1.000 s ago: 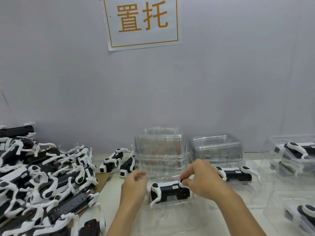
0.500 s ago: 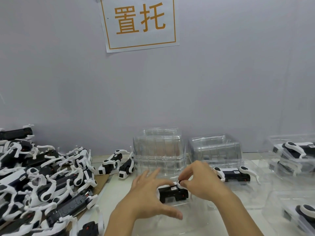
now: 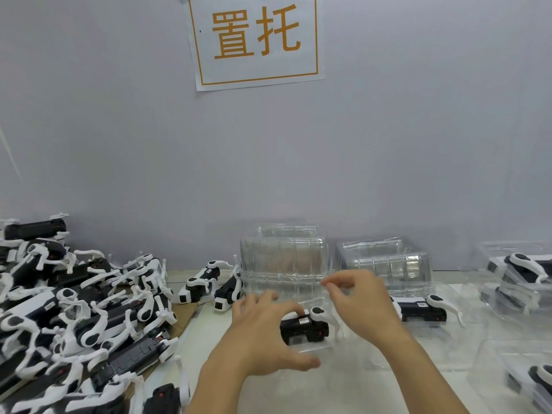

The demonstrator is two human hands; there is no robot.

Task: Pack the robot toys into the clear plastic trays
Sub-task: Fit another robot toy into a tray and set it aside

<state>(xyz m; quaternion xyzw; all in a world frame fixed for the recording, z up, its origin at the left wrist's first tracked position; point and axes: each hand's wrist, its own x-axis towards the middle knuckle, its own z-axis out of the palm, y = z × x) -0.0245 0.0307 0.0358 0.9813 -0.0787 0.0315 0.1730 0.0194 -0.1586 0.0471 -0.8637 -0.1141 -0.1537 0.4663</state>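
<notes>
- Lying in a clear tray (image 3: 313,349) at the middle of the desk (image 3: 343,392) is a black-and-white robot toy (image 3: 304,325), its white leg joint turned up at its right end.
- The left hand (image 3: 263,333) is spread over the toy's left end, fingers extended and fanned, fingertips on or just above the black body and thumb reaching along the near edge of the tray; whether it presses the toy cannot be told.
- The right hand (image 3: 361,303) is raised above the toy's right end with fingers loosely curled, index and thumb close together at the tip; nothing can be made out between them.
- Behind the hands stands a tall stack of empty clear trays (image 3: 283,261), and beside it to the right a lower stack (image 3: 385,258).
- Right of the centre tray a second toy (image 3: 421,307) lies in its own clear tray.
- Along the right edge, more packed trays (image 3: 519,273) are piled.
- A heap of loose toys (image 3: 74,309) covers the left side of the desk, and two loose toys (image 3: 209,283) lie near the tall stack.
- A paper sign (image 3: 257,40) with orange characters hangs on the grey wall (image 3: 418,144).
</notes>
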